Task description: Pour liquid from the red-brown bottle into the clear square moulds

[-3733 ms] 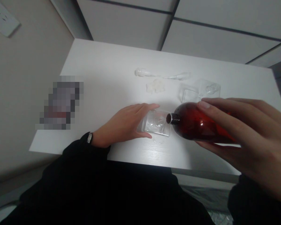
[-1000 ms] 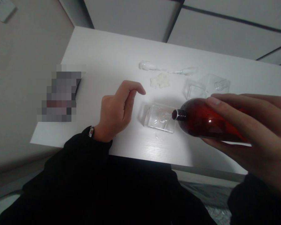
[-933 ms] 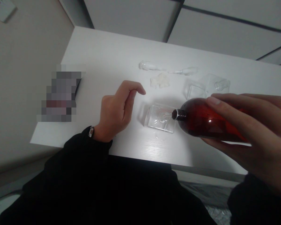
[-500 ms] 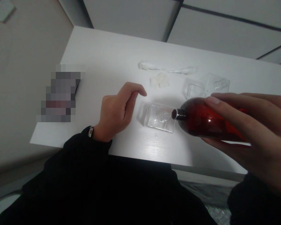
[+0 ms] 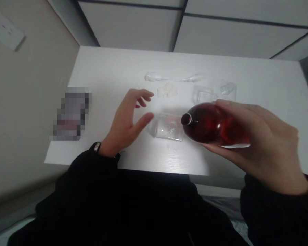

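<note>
Right grip (image 5: 261, 143) clasped round amber bottle (image 5: 210, 123), tilted with mouth over clear square container (image 5: 168, 127) on desk (image 5: 113, 68); left grip (image 5: 129, 118) spread, released, beside it; pouring seemingly underway, steadier tilt needed.

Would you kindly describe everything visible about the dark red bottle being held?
The dark red bottle looks like translucent plastic with a glossy, rounded body and a short dark neck, uncapped, its open mouth pointing left. It lies tipped almost sideways above the white table, its mouth just over the right edge of the clear square container. The right hand wraps its body; the left hand does not touch it.
</note>
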Motion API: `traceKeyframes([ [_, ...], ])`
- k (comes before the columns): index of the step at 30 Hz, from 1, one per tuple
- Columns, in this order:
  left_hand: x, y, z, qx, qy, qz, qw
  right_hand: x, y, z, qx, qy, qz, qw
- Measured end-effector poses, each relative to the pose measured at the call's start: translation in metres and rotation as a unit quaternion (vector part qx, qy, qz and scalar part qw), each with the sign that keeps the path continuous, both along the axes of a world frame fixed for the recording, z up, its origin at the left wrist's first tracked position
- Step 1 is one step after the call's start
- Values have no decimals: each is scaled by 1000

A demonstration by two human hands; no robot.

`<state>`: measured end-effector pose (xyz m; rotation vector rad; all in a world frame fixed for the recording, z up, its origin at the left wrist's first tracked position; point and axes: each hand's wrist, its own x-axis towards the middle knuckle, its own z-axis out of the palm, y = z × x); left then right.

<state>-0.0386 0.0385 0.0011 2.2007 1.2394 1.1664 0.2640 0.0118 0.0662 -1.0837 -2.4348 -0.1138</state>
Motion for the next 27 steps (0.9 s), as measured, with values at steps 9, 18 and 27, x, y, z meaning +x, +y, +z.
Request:
traceKeyframes([
  [9, 11, -1, 27, -131, 237, -145, 952, 26, -43, -37, 3, 224, -112, 968],
  [18, 8, 0, 47, -152, 274, -45, 948, 56, -105, -62, -33, 317, -162, 934],
  [27, -9, -8, 49, -175, 246, -32, 953, 66, -130, -76, -56, 358, -171, 916],
])
